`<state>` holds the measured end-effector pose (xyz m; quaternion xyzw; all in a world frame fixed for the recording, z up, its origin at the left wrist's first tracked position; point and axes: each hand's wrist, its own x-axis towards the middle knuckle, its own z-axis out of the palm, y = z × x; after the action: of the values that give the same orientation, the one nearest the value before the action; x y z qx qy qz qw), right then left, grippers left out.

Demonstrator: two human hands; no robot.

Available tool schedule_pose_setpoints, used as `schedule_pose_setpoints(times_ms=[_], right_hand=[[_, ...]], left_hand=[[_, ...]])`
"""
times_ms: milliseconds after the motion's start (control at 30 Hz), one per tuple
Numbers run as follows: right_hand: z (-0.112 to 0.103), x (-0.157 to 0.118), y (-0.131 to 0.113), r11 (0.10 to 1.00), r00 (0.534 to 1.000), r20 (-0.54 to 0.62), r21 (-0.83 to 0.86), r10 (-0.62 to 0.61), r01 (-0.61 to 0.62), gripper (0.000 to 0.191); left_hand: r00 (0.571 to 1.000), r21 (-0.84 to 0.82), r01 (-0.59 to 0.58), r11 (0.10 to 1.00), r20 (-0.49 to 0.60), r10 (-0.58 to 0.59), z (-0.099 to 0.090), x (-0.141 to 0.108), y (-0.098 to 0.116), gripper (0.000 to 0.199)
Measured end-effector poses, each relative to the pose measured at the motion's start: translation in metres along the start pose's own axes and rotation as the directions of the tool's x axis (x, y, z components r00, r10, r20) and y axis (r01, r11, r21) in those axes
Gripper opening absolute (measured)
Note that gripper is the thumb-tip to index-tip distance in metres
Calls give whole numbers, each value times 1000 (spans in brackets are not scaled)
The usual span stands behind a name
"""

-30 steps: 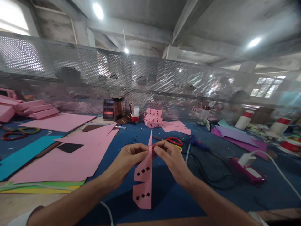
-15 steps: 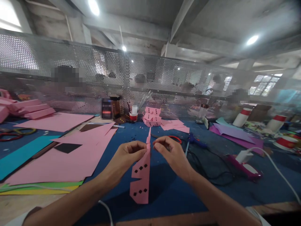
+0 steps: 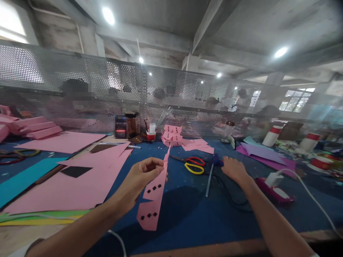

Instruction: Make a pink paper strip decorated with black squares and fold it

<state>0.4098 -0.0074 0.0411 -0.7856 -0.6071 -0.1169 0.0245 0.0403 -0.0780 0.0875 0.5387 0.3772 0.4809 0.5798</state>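
While plain folded pink pieces (image 3: 44, 127) lie toward the far edge of the blue surface (image 3: 184, 221) at your left, and a broad pink sheet (image 3: 64, 189) with a black scrap (image 3: 76, 171) on it spreads toward the near edge, your left hand (image 3: 142, 178) has thumb and fingers pinched on a pink card strip (image 3: 155, 195), held tilted above the surface, near the middle of its near edge. On that strip two rows of black diamonds (image 3: 154, 188) are in place and a notch is cut in one side, so marking and cutting look done on the face that shows; its narrow upper end appears folded, but whether any seam is glued cannot be told. Beyond it, by the far edge, a cluster of dotted pink pieces (image 3: 172, 134) looks further along, with loose pink pieces (image 3: 198, 145) beside it. Next come the scissors (image 3: 187, 161), lying out of use, then the blue glue gun (image 3: 217, 160), a pale stick (image 3: 209, 180) reaching from beside it toward the near edge. Your right hand (image 3: 237, 170), well apart from the left, is at the glue gun's right side; whether its fingers have closed round it I cannot tell, and gluing seems to be the part left unfinished
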Motion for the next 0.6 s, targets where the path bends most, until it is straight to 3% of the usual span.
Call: schedule_pose_setpoints(times_ms=[133,267,400,500,567,600], right_hand=[[11,5,2,1000,1000,24,11,15,-15,28],[12,5,1,998,999,-26,55,38,-37,30],[0,1,-2,988,985,-160,150,70,-46,36],[-17,-2,-11,968,968,-246,250,45,18,38],[-30,-6,-24,929,959,-282,358,14,92,39],[-37,-9,-33,819,957,-291,548,-3,169,41]], left_hand=[[999,-20,17,1000,27,-17,-1,-1,2,20],[999,-23,31,999,35,-30,-3,-2,3,22],[998,-32,43,999,43,-42,-6,-1,2,21],[999,-59,30,998,30,-28,-7,-1,1,19],[999,-81,22,996,25,-20,-7,0,1,18],[1000,-90,17,996,21,-15,-7,0,1,18]])
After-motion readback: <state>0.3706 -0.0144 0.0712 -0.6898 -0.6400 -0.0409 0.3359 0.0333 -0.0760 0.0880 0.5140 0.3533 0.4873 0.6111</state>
